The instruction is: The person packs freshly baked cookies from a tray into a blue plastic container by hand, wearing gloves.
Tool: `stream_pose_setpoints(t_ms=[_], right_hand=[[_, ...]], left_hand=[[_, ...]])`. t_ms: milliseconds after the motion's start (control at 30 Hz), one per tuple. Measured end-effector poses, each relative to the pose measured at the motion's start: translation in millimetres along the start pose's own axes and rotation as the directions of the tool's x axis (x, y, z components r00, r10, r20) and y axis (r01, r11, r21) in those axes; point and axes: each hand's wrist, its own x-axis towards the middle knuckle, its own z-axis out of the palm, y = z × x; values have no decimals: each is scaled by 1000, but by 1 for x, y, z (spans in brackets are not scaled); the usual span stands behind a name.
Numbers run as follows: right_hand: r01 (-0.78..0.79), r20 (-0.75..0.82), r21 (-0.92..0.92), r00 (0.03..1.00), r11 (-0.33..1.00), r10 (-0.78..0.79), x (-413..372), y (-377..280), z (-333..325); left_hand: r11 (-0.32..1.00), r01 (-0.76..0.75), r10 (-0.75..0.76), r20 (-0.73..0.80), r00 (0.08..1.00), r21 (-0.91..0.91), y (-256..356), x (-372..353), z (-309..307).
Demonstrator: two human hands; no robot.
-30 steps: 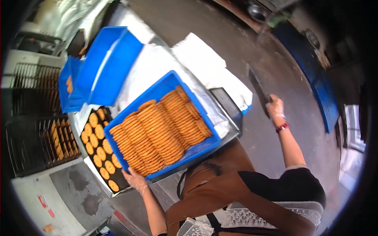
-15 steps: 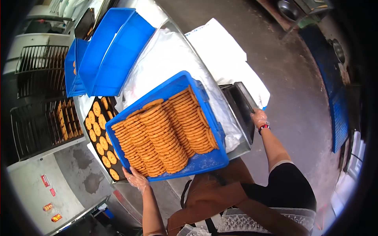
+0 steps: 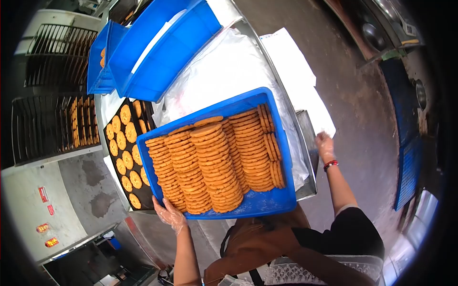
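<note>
My left hand [image 3: 171, 214], in a clear glove, grips the lower left corner of a blue crate [image 3: 238, 213]. Inside the crate, round brown cookies [image 3: 217, 167] stand in stacked rows. To the right of the table, my gloved right hand [image 3: 326, 145] is held with its fingers curled and nothing visible in them. It is beside a metal tray [image 3: 307, 138] at the table's edge, apart from it. Left of the crate lies a dark baking tray [image 3: 119, 183] with flat cookies [image 3: 121, 140] on it.
Empty-looking blue crates [image 3: 174, 52] stand behind on the table, by a white plastic sheet [image 3: 224, 71]. Racks [image 3: 62, 40] are at the left, one holding trays of cookies. White sacks [image 3: 291, 62] lie beyond the table's right edge.
My right hand has let go of the dark tray at the table's right side, and that tray now shows less. The view has shifted; my left hand stays on the crate.
</note>
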Motion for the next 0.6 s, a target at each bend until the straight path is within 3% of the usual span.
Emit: stream_pose_setpoints(t_ms=[33,67,133,200,267,300,333,367,400,433,533,567,600], right_hand=[[-3,-124,142,992,990,20,16,-30,-27],[258,-358,62,908,964,-219,20,-99,-72],[483,-476,62,784,873,-400,22,-217,-138],[699,-436,93,669,709,-602,9,-309,-160],[857,-262,60,509,512,-820,-5,-384,-151],[843,-127,130,536,522,-835,-9,-405,-129],[701,149,100,691,706,-707,-16,-428,-110],[686,232,145,676,713,-699,-9,-433,-80],[561,378,136,733,817,-566,-8,-447,-65],[456,456,77,775,886,-438,-9,-456,-51],[346,496,25,810,938,-312,-19,-465,-23],[258,545,-66,819,964,-182,-25,-474,-25],[172,572,-160,819,972,-50,-26,-482,-29]], left_hand=[[1000,-11,12,-3,1000,11,7,-1,-3],[999,-25,25,-2,1000,21,10,-2,-4],[999,-41,42,-8,999,19,1,-1,-1],[998,-61,61,-14,998,9,-2,-2,1],[998,-62,62,-18,998,16,3,-3,-3],[998,-62,62,-16,998,-2,3,-2,-4],[997,-72,72,-21,997,-23,2,-2,-4],[996,-81,80,-24,996,-44,1,-2,-4],[995,-80,79,-19,997,-62,-1,-2,-3],[991,-106,105,-21,994,-77,-3,-2,-3],[979,-185,183,-31,983,-85,-8,-1,-6],[966,-248,245,-48,968,-76,-7,3,-7],[972,-220,217,-33,976,-85,-10,5,-9]])
